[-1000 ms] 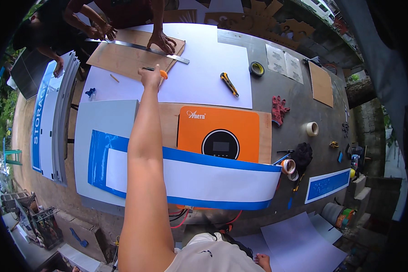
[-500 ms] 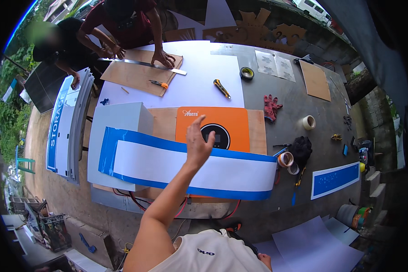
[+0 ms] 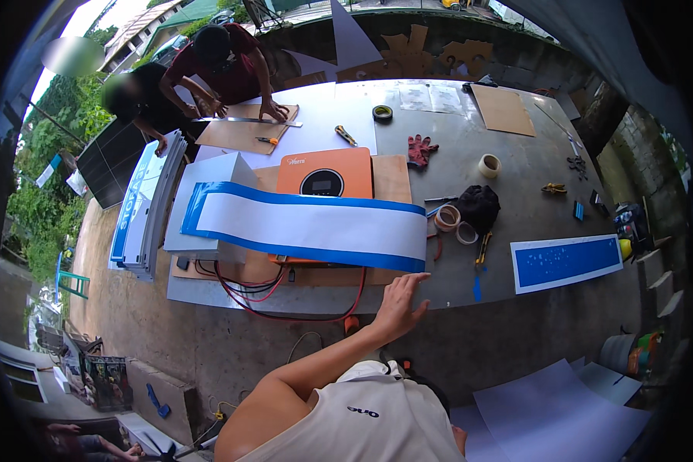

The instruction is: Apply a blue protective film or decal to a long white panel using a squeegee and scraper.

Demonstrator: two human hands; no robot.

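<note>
My left hand is open, fingers stretched out. Its fingertips come up to the lower right corner of a long white sheet with a blue border; I cannot tell if they touch it. The sheet lies across a grey metal box and an orange inverter with a round black display, its right part bowing down. Red and black cables hang from the inverter. Only a sliver of my right hand shows beside my shirt; its fingers are hidden.
Two people hold a metal ruler on cardboard across the table. On the table lie a utility knife, tape rolls, a black cloth, a red glove and a blue panel. Stacked signs stand left.
My left hand has moved from above the inverter, right and toward me, to the sheet's near right corner. The view has shifted, so the table sits differently in the picture.
</note>
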